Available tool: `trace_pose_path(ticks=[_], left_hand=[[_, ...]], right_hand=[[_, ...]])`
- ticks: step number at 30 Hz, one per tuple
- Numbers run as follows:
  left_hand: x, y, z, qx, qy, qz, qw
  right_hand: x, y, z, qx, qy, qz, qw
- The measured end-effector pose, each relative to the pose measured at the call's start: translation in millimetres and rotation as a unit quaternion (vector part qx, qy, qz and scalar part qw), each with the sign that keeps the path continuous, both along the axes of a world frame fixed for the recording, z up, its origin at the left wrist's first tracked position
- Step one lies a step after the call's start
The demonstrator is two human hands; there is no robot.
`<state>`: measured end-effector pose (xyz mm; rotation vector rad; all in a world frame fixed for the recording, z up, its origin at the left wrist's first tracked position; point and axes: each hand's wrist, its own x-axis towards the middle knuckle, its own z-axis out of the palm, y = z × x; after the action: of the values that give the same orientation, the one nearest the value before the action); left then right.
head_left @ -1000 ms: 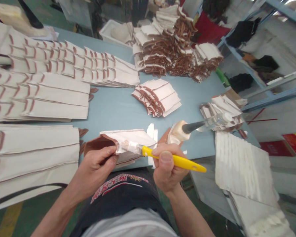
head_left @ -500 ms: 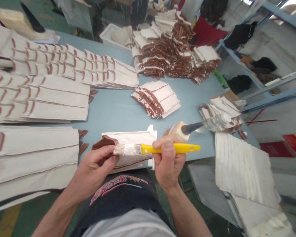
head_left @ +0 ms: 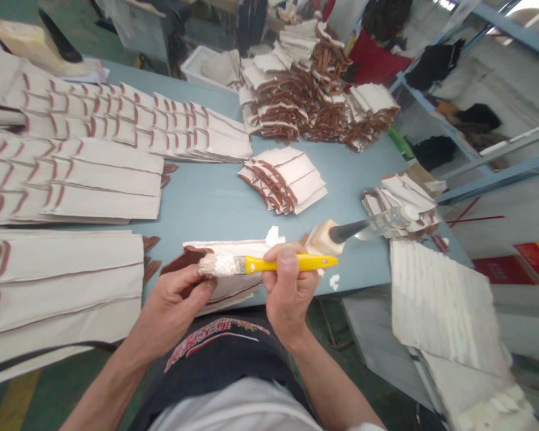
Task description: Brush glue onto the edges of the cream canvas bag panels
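My right hand (head_left: 290, 287) is closed around a yellow-handled paintbrush (head_left: 256, 264), held nearly level with its bristles pointing left. White paste coats the bristles, which lie over the brown edge of a cream fabric piece (head_left: 240, 286) at the table's front. My left hand (head_left: 177, 305) pinches the left end of that piece, thumb and fingers on the brown flap (head_left: 184, 261). Part of the piece is hidden behind the brush and my right hand. Just beyond my right hand lies a pale block-like object (head_left: 324, 237) with a dark handle.
Fanned rows of cream pieces with brown edges (head_left: 103, 179) cover the table's left side. A small stack (head_left: 291, 173) lies mid-table, and a tall heap (head_left: 291, 90) stands behind it. On the right are another stack (head_left: 408, 197), a white slab (head_left: 444, 293) and a blue shelf frame (head_left: 498, 161).
My right hand and the paintbrush have moved left, carrying the bristles further over the brown flap. White bits on the table right of my hand now show. My left hand keeps its pinch.
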<state>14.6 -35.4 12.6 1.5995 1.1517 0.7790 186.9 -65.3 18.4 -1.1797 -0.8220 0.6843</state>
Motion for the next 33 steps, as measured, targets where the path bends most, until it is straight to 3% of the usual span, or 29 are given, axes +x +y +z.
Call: trace_pose_path(ticks=[5, 8, 12, 18, 24, 30, 33], left_hand=[[-5, -1, -3.4, -0.028, 0.001, 0.003, 1.0], [-5, -2, -2.1, -0.026, -0.006, -0.001, 1.0], [-2, -3, -0.6, -0.009, 0.005, 0.0, 1.0], [-4, -2, -3.6, 0.036, 0.011, -0.012, 0.999], [-6, 5, -7.9, -0.052, 0.011, 0.008, 0.999], [-4, 4, 3.4, -0.218, -0.091, -0.034, 0.971], [1, 1, 10.8, -0.23, -0.104, -0.051, 0.966]], right_hand=[[3, 7, -3.3, 0.052, -0.079, -0.034, 0.995], [12, 7, -1.8, 0.044, -0.1, -0.062, 0.992], [9, -6, -4.0, 0.036, -0.105, 0.012, 0.994], [3, -22, 1.6, 0.007, -0.077, 0.041, 0.996], [22, -25, 14.9, 0.02, -0.062, 0.033, 0.997], [31, -17, -15.3, 0.076, -0.22, 0.034, 0.972], [33, -10, -27.2, 0.094, -0.282, 0.019, 0.955]])
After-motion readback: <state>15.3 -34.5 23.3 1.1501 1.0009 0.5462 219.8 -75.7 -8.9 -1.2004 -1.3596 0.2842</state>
